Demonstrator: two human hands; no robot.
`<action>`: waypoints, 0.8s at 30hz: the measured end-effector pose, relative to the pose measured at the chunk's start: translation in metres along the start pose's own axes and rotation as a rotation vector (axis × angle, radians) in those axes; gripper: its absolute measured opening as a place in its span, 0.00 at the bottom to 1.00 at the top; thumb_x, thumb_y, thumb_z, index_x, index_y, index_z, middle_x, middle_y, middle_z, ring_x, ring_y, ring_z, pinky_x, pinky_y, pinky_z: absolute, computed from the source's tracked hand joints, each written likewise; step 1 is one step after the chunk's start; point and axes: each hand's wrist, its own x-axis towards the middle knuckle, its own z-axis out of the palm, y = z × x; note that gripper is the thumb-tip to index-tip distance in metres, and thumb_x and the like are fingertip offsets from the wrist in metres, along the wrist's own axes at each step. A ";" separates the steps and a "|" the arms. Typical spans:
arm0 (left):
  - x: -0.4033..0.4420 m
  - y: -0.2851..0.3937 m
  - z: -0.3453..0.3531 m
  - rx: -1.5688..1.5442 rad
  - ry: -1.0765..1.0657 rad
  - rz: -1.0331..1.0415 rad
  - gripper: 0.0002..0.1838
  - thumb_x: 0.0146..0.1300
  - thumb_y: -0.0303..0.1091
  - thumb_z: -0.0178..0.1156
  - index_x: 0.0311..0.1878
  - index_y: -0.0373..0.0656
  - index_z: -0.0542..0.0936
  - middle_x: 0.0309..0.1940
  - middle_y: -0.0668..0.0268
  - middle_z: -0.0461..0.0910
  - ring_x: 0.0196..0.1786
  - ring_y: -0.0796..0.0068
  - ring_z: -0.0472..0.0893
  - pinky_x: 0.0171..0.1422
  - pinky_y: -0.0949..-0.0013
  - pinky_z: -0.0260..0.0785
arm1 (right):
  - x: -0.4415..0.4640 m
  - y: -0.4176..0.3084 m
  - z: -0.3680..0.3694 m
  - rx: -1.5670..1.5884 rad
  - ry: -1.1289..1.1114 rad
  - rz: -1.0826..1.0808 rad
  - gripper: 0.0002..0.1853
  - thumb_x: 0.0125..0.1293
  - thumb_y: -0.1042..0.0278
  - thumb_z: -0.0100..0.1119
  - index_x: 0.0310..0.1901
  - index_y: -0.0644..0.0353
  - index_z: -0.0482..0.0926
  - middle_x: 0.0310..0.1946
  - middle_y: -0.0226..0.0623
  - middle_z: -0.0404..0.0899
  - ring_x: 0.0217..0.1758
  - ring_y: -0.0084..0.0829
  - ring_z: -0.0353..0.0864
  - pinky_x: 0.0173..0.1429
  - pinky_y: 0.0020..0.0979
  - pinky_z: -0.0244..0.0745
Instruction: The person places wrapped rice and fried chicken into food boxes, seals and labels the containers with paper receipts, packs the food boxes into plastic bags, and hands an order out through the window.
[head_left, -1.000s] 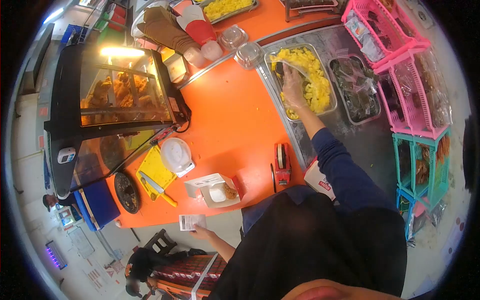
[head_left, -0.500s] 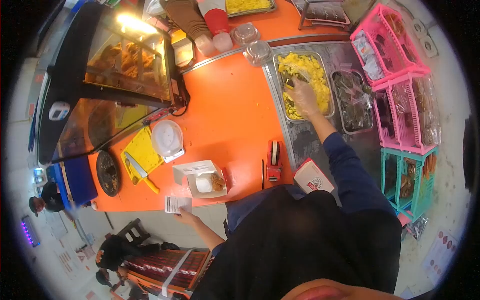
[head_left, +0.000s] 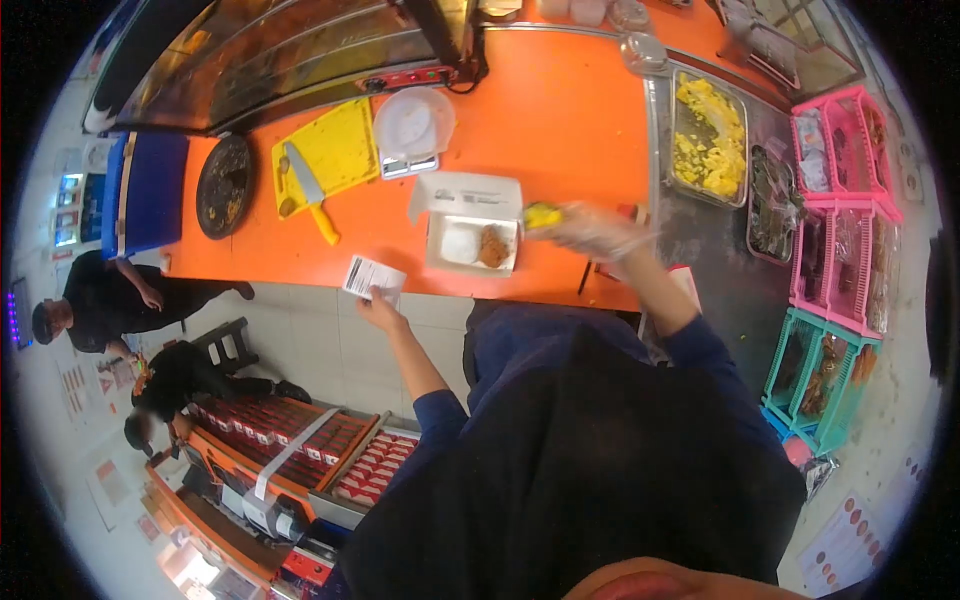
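My left hand [head_left: 378, 310] pinches a printed paper slip [head_left: 374, 277] in front of the counter's edge. In a clear plastic glove, my right hand [head_left: 592, 230] closes around a clump of yellow scrambled egg [head_left: 542, 214]; I cannot make out whether a utensil is under it. The egg is just right of an open white takeaway box [head_left: 470, 190]. White rice [head_left: 460, 243] and a piece of fried chicken [head_left: 493, 246] lie inside this box. Farther right, a metal tray [head_left: 712, 197] holds more scrambled egg.
A knife [head_left: 305, 175] lies on a yellow cutting board [head_left: 328, 150], beside a lidded plastic tub [head_left: 415, 122] on a scale. A dark round pan [head_left: 226, 187] is farther left. Pink baskets [head_left: 840, 260] stand at right. Two people are at lower left.
My gloved right hand has moved left from the egg tray to the takeaway box, bringing egg. My left hand still holds the slip. The camera view has shifted.
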 end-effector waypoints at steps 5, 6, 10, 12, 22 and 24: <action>0.011 0.020 -0.009 -0.039 -0.121 -0.051 0.11 0.65 0.24 0.55 0.49 0.31 0.69 0.46 0.56 0.76 0.46 0.69 0.77 0.52 0.65 0.70 | 0.102 0.034 0.133 -1.100 0.396 -0.417 0.30 0.53 0.65 0.68 0.53 0.76 0.68 0.34 0.47 0.78 0.42 0.42 0.80 0.48 0.39 0.74; 0.015 0.023 -0.013 -0.069 -0.154 -0.066 0.11 0.65 0.24 0.55 0.49 0.32 0.69 0.45 0.57 0.76 0.46 0.69 0.77 0.51 0.65 0.70 | 0.109 0.042 0.147 -1.091 0.391 -0.417 0.30 0.53 0.65 0.68 0.53 0.76 0.68 0.34 0.47 0.78 0.42 0.42 0.80 0.48 0.39 0.74; 0.029 0.042 -0.023 -0.032 -0.215 -0.093 0.11 0.66 0.25 0.54 0.48 0.32 0.69 0.47 0.58 0.76 0.48 0.70 0.76 0.53 0.66 0.69 | 0.146 0.091 0.186 -1.222 0.623 -0.606 0.29 0.60 0.68 0.53 0.60 0.76 0.60 0.41 0.59 0.76 0.43 0.52 0.79 0.49 0.43 0.74; 0.039 0.041 -0.026 -0.024 -0.224 -0.115 0.11 0.66 0.26 0.54 0.48 0.33 0.69 0.47 0.58 0.76 0.48 0.70 0.76 0.53 0.67 0.69 | 0.143 0.087 0.196 -1.131 0.807 -0.770 0.29 0.62 0.68 0.49 0.62 0.75 0.58 0.44 0.60 0.76 0.39 0.55 0.79 0.48 0.46 0.74; 0.090 0.021 0.005 -0.046 -0.547 -0.112 0.15 0.65 0.25 0.56 0.53 0.37 0.67 0.46 0.61 0.75 0.46 0.72 0.76 0.52 0.67 0.70 | 0.099 0.068 0.157 0.466 0.535 -0.264 0.11 0.64 0.66 0.56 0.48 0.54 0.76 0.31 0.28 0.73 0.30 0.20 0.68 0.35 0.27 0.65; 0.093 0.035 0.013 -0.105 -0.594 -0.110 0.19 0.64 0.25 0.56 0.58 0.39 0.66 0.47 0.60 0.75 0.46 0.72 0.76 0.52 0.66 0.70 | 0.024 0.001 0.134 0.608 0.765 -0.302 0.05 0.62 0.68 0.59 0.37 0.54 0.73 0.29 0.25 0.70 0.28 0.18 0.66 0.31 0.21 0.63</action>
